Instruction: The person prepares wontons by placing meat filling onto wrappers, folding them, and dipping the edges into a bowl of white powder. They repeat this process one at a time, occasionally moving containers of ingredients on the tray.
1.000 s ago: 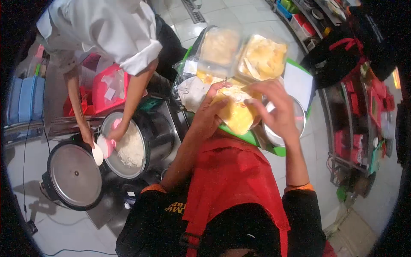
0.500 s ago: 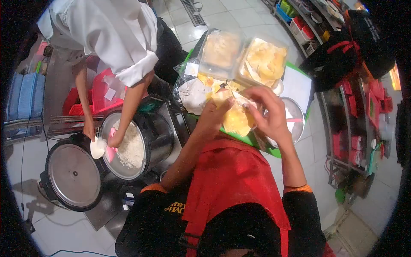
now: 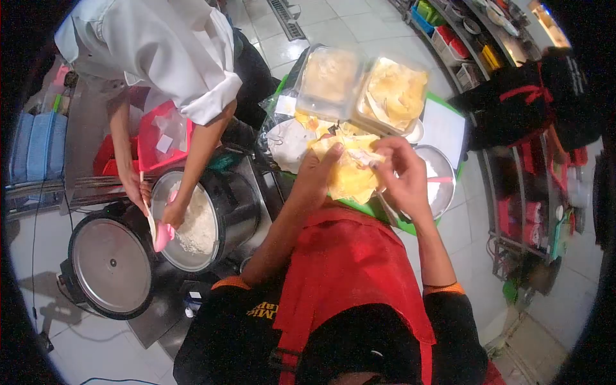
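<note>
A thin yellow dough wrapper (image 3: 351, 181), with pale filling-like bits on its upper part, is held over the near edge of the green board. My left hand (image 3: 314, 177) grips its left side, thumb on top. At its right edge, the bent fingers of my right hand (image 3: 405, 178) pinch the wrapper. Just beyond lie more yellow wrapper pieces (image 3: 308, 122) and a whitish round mass (image 3: 287, 146). A clear tub of yellow wrappers (image 3: 395, 93) stands behind my hands, beside a tub of pale beige contents (image 3: 328, 80). To the right sits a metal bowl of white contents (image 3: 443, 192).
At left, a co-worker in a white sleeve (image 3: 215, 96) holds a pink scoop and pale paddle over a large pot of rice (image 3: 199, 224). A round lid (image 3: 110, 262) lies nearby. Another person in black (image 3: 532, 96) stands by the right shelves.
The wrapper is spread flatter between my hands, and my right fingers have shifted slightly down its edge. The co-worker's paddle has turned upright. The person in black has shifted.
</note>
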Demonstrator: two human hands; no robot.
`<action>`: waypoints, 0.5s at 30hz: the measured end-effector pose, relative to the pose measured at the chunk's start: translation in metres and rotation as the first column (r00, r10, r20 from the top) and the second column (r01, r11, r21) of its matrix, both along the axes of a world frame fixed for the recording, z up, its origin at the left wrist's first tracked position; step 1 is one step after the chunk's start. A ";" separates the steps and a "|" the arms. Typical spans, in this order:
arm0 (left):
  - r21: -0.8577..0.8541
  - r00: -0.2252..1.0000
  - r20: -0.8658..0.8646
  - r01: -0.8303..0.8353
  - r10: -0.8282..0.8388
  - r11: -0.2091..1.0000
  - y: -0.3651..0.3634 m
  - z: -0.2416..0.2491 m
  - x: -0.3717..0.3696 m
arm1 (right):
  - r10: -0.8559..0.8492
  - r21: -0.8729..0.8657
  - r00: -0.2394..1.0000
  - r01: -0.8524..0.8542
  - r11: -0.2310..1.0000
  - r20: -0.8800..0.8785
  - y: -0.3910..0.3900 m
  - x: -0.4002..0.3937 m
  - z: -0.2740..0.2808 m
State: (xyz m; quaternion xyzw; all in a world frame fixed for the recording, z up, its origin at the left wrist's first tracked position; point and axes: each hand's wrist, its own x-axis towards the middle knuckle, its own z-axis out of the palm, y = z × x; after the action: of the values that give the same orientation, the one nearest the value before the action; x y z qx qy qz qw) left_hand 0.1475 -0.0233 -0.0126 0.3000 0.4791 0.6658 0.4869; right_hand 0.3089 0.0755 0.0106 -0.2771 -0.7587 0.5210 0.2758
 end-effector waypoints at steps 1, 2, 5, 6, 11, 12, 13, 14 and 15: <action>-0.110 0.953 0.302 0.036 -0.001 0.993 0.001 0.004 0.001 | -0.101 -0.231 0.986 0.068 0.971 -0.136 -0.002 -0.001 -0.006; -0.112 0.953 0.302 0.036 -0.001 0.993 0.001 0.003 0.001 | -0.228 -0.455 0.943 0.097 0.885 -0.242 -0.003 -0.003 -0.009; -0.096 0.999 0.034 0.015 -0.012 0.995 -0.002 -0.008 0.004 | -0.322 -0.487 0.903 0.153 0.860 -0.284 -0.010 -0.014 -0.010; -0.125 0.999 0.045 0.002 0.004 0.992 -0.002 -0.013 0.006 | -0.344 -0.461 0.885 0.174 0.870 -0.315 -0.012 -0.017 -0.013; -0.074 0.997 0.060 0.048 -0.044 0.996 -0.002 -0.006 0.003 | -0.274 0.463 0.943 0.333 0.822 -0.191 -0.008 -0.008 -0.014; -0.098 0.994 0.098 0.065 -0.056 0.993 -0.001 0.000 0.003 | -0.276 0.463 0.942 0.334 0.821 -0.190 -0.010 -0.008 -0.014; -0.118 0.989 0.134 0.085 -0.069 0.989 0.000 0.003 0.003 | -0.310 0.470 0.934 0.356 0.808 -0.176 -0.010 -0.008 -0.014; -0.115 0.988 0.134 0.090 -0.075 0.989 0.001 0.001 0.003 | -0.344 0.478 0.925 0.378 0.793 -0.161 -0.010 -0.009 -0.014; -0.126 0.997 -0.034 0.066 -0.071 0.990 0.002 -0.002 0.003 | -0.349 0.482 0.923 0.383 0.788 -0.162 -0.013 -0.012 -0.014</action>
State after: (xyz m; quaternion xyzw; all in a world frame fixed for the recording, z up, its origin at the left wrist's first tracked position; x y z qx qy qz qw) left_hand 0.1509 -0.0215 -0.0148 0.2980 0.5184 0.6117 0.5179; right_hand 0.2967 0.0629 -0.0032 -0.3199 -0.7907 0.2494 0.4585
